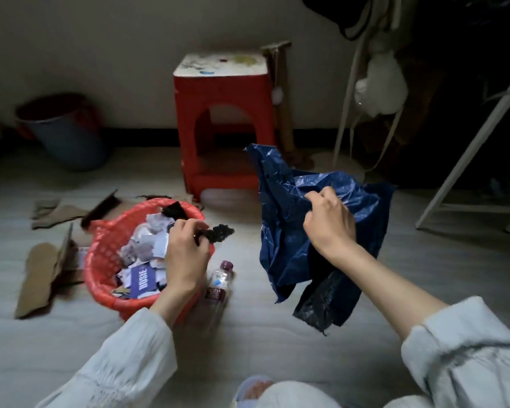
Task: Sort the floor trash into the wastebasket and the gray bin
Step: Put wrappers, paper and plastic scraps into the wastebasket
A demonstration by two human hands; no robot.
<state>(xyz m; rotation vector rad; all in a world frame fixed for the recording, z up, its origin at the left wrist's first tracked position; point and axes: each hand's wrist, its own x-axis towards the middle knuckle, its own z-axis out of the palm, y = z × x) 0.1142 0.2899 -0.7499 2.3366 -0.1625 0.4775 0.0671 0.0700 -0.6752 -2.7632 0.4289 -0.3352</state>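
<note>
A red mesh wastebasket (100, 257) stands on the floor at the left, filled with crumpled paper scraps. My left hand (186, 254) hovers over its right rim and pinches a small black crinkled scrap (218, 233). My right hand (330, 222) grips a blue plastic bag (280, 207) held up above the floor, with a black plastic bag (321, 301) hanging beneath it. A clear plastic bottle (218, 287) with a purple cap lies on the floor right of the basket. A gray bin (68, 134) with a dark red inside stands by the far left wall.
Torn cardboard pieces (39, 281) lie left of and behind the basket. A red plastic stool (221, 122) stands against the back wall. A white rack (468, 160) with hanging clothes fills the right side. My slippered foot (253, 390) is at the bottom.
</note>
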